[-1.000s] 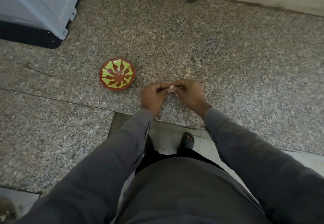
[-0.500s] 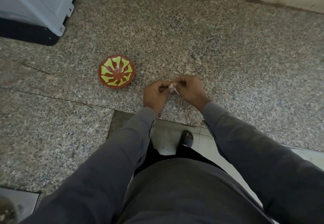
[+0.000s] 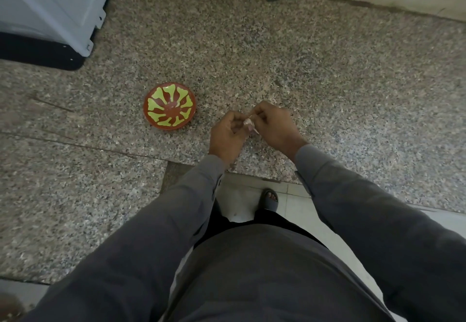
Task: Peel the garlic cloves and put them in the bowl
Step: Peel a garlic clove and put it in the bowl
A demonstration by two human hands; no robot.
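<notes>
While both hands pinch one garlic clove (image 3: 248,123) over the granite counter (image 3: 327,82), left hand (image 3: 228,136) and right hand (image 3: 273,130) touch; red-green bowl (image 3: 169,108) sits left.

Dim, flat light — soft focus, wide-angle bending at edges.

Single head-worn wide-angle view, looking steeply forward and down from standing height over the person's torso and sleeves onto the speckled stone tabletop (image 3: 302,69), both hands close at centre frame, floor tiles (image 3: 242,195) visible below.
</notes>
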